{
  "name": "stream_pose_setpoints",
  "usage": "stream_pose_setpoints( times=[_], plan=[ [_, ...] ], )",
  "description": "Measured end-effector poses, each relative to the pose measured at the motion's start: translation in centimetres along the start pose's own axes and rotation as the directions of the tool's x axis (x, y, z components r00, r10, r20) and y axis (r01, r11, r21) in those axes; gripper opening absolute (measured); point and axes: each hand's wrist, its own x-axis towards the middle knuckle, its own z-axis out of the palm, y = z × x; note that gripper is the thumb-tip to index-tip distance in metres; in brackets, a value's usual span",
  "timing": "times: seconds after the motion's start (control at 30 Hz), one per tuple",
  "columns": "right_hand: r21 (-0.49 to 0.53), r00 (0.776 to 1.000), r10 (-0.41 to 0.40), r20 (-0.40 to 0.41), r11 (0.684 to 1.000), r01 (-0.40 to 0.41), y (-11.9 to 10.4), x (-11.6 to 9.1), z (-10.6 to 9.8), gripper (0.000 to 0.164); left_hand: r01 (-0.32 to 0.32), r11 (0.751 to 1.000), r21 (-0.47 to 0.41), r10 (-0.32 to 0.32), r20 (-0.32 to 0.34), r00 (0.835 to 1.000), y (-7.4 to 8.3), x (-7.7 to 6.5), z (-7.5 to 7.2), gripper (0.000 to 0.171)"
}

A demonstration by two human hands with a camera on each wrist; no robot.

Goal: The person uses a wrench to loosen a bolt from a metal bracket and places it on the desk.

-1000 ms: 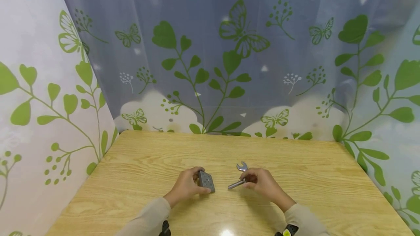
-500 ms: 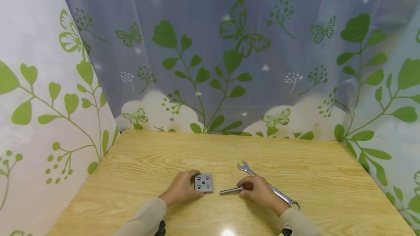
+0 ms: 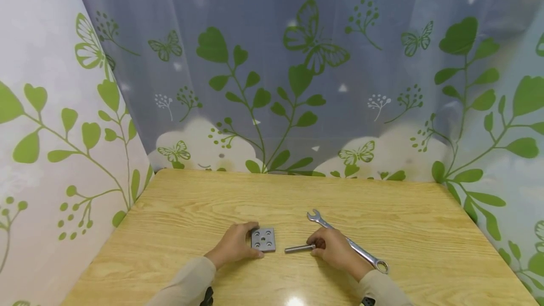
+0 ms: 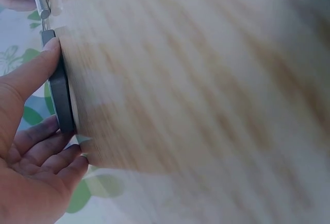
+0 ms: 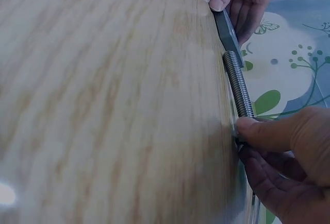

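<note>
A square grey metal plate with several holes lies flat on the table. My left hand grips it by its left side, thumb on the near edge and fingers at the far one; the left wrist view shows the plate edge-on. To its right, my right hand pinches a threaded bolt near its head end. The bolt's free end points left at the plate, a small gap apart. In the right wrist view the bolt's thread shows clearly; its head is hidden by the fingers.
A combination wrench lies slantwise on the wooden table, partly under or behind my right hand. Behind the table hangs a curtain printed with leaves and butterflies.
The plate has gone from tilted up to lying flat, face up. My right hand has lowered the bolt and moved it slightly left, which uncovers more of the wrench.
</note>
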Motion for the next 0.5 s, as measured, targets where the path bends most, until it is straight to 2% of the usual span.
stream_pose_setpoints(
  times=[0.13, 0.37, 0.5],
  plan=[
    [0.006, 1.0, -0.012, 0.001, 1.0, 0.012, -0.1, 0.0, -0.3, 0.019, -0.01, 1.0, 0.008, 0.011, -0.006, 1.0, -0.1, 0.0, 0.0, 0.08],
    [0.052, 0.997, -0.031, 0.072, 0.998, 0.027, -0.4, 0.2, -1.9, 0.028, -0.036, 0.999, 0.036, 0.036, -0.004, 0.999, -0.1, 0.0, -0.1, 0.081],
    [0.004, 0.999, -0.042, 0.034, 0.999, 0.042, -0.6, 0.3, -3.6, 0.028, -0.048, 0.997, 0.056, 0.046, 0.034, 0.998, 0.1, 0.0, -0.4, 0.086]
  ],
)
